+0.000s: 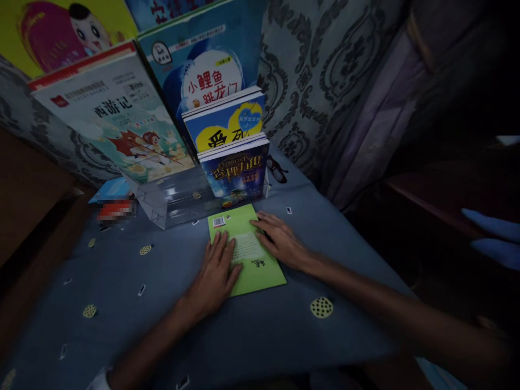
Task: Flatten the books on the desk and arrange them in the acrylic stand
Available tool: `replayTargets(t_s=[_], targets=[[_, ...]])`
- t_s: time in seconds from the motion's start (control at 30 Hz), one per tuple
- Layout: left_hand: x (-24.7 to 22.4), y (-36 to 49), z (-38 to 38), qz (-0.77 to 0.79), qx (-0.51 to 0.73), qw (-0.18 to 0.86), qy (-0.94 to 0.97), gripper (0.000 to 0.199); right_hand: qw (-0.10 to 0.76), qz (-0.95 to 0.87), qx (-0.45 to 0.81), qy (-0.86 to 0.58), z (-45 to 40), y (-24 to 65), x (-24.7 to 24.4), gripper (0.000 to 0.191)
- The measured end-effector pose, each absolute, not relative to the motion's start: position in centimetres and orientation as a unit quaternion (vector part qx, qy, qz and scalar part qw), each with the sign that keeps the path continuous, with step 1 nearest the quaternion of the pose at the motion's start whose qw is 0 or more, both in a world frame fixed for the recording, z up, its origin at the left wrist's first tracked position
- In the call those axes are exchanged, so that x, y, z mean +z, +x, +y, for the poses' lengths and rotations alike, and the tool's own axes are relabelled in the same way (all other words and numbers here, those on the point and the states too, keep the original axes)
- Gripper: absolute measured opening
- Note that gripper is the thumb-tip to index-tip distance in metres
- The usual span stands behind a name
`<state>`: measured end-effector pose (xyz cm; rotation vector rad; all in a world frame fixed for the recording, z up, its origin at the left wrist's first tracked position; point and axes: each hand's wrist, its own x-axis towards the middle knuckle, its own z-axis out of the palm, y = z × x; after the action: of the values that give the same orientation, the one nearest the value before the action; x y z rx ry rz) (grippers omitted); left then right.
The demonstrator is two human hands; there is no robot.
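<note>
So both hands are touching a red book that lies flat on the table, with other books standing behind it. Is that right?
Not quite: the book is green, not red, as the head view shows. The left hand and right hand do touch it, it lies flat on the table, and other books stand behind it.

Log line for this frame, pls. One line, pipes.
left hand: resting on green book | right hand: touching its right side | green book: flat on table | beyond: upright books, glasses
</note>
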<state>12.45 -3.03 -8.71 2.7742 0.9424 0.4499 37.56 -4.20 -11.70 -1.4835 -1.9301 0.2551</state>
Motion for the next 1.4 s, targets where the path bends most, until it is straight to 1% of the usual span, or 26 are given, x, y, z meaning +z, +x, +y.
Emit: replayTargets(t_s=[0.3,0.57,0.77,0.97,1.17,1.4], targets=[[-8.6,14.4,-0.3,0.328,0.129,0.022,0.936,0.052,0.327,-0.743,0.119,-0.571,-4.1,37.6,-11.0,0.042],[-7.7,18.2,4.0,0.267,0.106,0.033,0.957,0.048,0.379,-0.732,0.126,-0.551,-4.2,38.2,-10.9,0.038],[-7.6,20.1,5.8,0.218,0.121,0.030,0.968,0.043,0.402,-0.720,0.126,-0.552,-3.9,38.2,-10.9,0.043],[-7.6,20.0,6.0,0.189,0.153,0.038,0.969,0.039,0.393,-0.716,0.142,-0.559,-3.8,38.1,-10.3,0.048],[-7.5,19.7,5.2,0.140,0.196,0.039,0.970,0.034,0.409,-0.717,0.142,-0.546,-3.6,38.3,-10.7,0.051],[-7.5,18.9,3.1,0.095,0.218,0.062,0.969,0.031,0.390,-0.712,0.141,-0.567,-3.6,38.2,-10.5,0.047]])
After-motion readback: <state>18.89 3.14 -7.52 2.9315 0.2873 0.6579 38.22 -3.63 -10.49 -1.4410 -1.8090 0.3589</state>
